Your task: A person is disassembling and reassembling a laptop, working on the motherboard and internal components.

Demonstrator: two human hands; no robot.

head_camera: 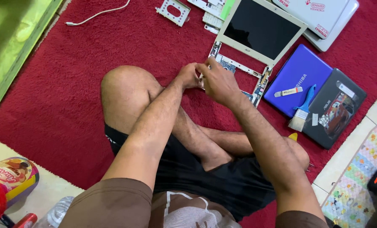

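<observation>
On a red carpet (61, 84), left hand (189, 76) and right hand (218, 82) pinch together, clamped on the opened white laptop (260, 31)'s stripped base (256, 80); right of the laptop lie a blue laptop (298, 71) and paintbrush (302, 110).

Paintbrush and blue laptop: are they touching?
Touching. The head view shows the paintbrush lying with its blue handle resting on the closed blue laptop, bristles over its lower edge.

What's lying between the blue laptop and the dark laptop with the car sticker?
A paintbrush with a blue handle lies across the seam between the blue laptop and the dark laptop, seen in the head view.
</observation>
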